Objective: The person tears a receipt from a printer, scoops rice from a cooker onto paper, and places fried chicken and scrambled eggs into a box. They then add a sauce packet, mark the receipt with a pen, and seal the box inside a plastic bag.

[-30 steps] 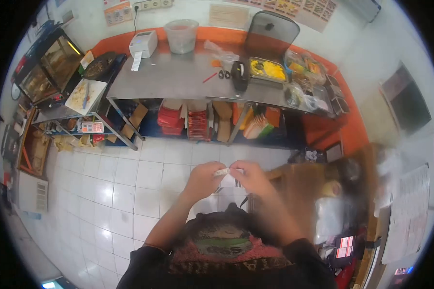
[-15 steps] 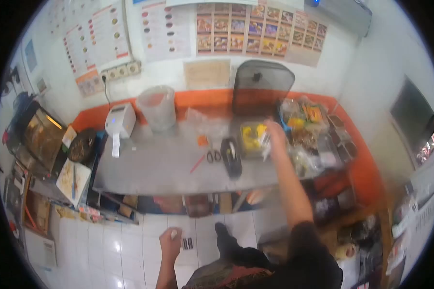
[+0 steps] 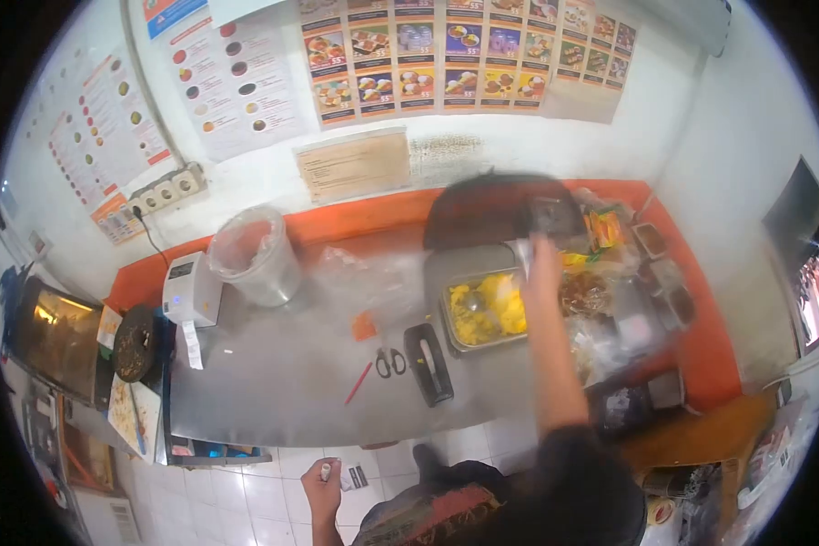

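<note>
My left hand is low over the floor, its fingers closed around a small whitish item. A small card with dark bars shows beside it; whether I hold it is unclear. My right arm reaches forward, and my right hand is blurred at the right edge of a metal tray of yellow food. A pale object shows by its fingers, but the grip is not clear. A spoon-like utensil lies in the food. Behind the tray stands a dark mesh-like panel, blurred.
Scissors, a red stick and a black holder lie on the metal table. A clear bucket and white printer stand at the left. Bags and packets crowd the right. Stool at lower right.
The view has shifted closer to the table. My right hand has moved from over the tray's right part to its back right edge. The dark panel appears lower and wider. My left hand remains low.
</note>
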The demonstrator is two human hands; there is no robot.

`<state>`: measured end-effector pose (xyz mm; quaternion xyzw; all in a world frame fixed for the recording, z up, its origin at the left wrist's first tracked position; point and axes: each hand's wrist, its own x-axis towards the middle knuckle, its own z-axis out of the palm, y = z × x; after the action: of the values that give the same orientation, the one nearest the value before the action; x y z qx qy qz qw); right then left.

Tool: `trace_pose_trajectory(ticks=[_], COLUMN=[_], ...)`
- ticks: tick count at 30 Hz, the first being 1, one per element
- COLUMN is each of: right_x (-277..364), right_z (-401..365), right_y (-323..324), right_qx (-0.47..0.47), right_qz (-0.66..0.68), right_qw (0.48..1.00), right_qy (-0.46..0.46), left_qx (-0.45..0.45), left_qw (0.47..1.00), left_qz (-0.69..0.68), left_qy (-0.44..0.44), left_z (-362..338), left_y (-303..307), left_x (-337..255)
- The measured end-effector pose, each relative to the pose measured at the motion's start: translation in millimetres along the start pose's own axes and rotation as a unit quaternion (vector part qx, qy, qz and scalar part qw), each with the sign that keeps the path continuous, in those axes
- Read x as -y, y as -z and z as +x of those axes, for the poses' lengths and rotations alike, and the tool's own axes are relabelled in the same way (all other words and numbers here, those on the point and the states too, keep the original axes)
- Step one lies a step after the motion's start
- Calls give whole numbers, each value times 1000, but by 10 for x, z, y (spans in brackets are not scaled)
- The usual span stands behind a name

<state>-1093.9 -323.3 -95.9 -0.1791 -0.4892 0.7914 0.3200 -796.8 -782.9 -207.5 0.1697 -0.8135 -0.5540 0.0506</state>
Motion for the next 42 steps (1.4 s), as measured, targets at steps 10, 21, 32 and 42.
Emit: trace_pose_trajectory(ticks=[10,21,32,42], right_x=[-912,-1431,138,1695], right_z=[-1716,-1589,-3696,-4837], right_y=[1656,2263,1606,3488], right_qx=[-136,-44,393,-16], right_qz=[-87,-384,-287,-156], right_qw=[970,898,835,978], right_qy=[-183,-212,-254,-136], left_qx=[73,121,398,671], left_qw=[994,986,905,718], left_qz=[39,67,83,54], left_qy=[-67,-94,-125,-176], left_z=[503,161,-570,-1174], left_y=[-360,-454,-725,-1061], left_x=[-297,-482,-1068,-1413])
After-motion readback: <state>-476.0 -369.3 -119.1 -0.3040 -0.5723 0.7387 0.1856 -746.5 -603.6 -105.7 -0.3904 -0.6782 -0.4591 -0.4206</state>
